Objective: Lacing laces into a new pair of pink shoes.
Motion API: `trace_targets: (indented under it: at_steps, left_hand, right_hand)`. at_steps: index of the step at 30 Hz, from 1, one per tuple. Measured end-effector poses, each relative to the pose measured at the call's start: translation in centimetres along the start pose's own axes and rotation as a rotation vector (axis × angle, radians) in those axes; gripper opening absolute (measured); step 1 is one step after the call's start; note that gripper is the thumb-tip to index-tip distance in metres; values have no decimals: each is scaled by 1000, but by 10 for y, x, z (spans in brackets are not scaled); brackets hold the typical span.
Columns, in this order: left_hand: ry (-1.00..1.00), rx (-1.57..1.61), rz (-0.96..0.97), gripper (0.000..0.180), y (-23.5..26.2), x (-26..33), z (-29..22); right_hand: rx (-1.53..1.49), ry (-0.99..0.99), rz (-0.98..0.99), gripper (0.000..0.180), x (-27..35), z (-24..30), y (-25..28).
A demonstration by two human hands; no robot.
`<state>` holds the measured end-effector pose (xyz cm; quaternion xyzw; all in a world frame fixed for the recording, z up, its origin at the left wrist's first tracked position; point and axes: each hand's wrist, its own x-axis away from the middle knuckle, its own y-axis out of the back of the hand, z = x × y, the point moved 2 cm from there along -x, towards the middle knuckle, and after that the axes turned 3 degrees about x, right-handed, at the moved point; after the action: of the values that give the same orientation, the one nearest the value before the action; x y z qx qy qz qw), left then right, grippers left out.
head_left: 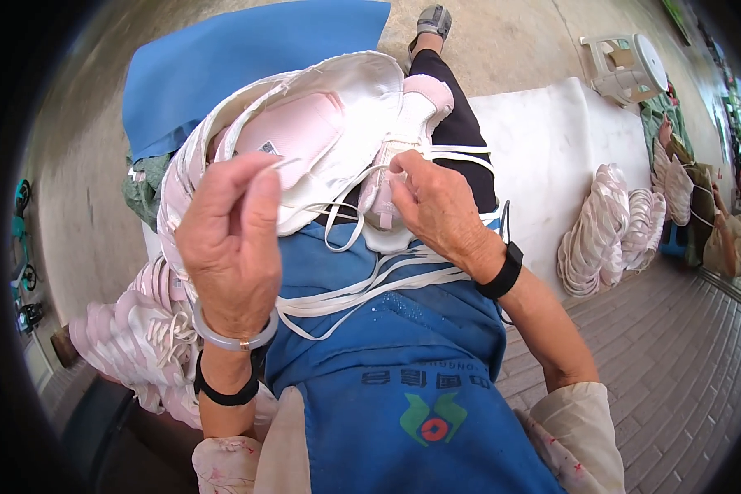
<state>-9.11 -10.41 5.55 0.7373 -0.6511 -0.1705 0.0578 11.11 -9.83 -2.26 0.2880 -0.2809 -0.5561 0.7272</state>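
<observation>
1. A person is sitting with a pale pink and white shoe upper (399,156) lying on their lap, over a blue apron (387,329).
2. The left hand (230,239) is being held raised above the lap, its thumb and forefinger pressed together, pinching the tip of a white lace (281,163).
3. The right hand (436,206) is resting on the shoe upper, its fingers curled and pressing down to hold it against the knee.
4. More flat white laces (362,288) are trailing in loops across the apron between the two hands.
5. To do this well, the right hand probably needs to be keeping the upper steady while the left is pulling the lace straight and untwisted, so that it is lying flat.
6. The upper is looking soft and unfinished, with white lacing panels, pink sides and no sole.
7. A stack of matching uppers (305,132) is sitting just beyond the left hand, and more are piled beside the left leg (132,337).
8. Further bundles (609,226) are lying on a white sheet (543,140) to the right.
</observation>
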Motion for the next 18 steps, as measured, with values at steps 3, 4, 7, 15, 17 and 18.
trace_targets:
  at_steps: [3,4,7,15,17,18]
  left_hand:
    - [19,-184,364,8,-34,13,1]
    - [36,-226,441,10,-44,19,13]
    - [84,-346,516,14,-63,25,51]
    - [251,-279,497,19,-54,13,67]
    - [223,-252,483,19,-56,17,71]
    - [200,-225,470,18,-57,18,72]
  right_hand:
    - [58,100,-15,13,9,-4,-12]
    - [63,62,4,14,9,-1,-14]
    - [26,62,-88,16,9,-2,-18]
    - [326,-117,79,24,-8,17,-26]
    - [341,-110,62,24,-8,18,-35]
    - [302,-141,27,22,-7,19,-39]
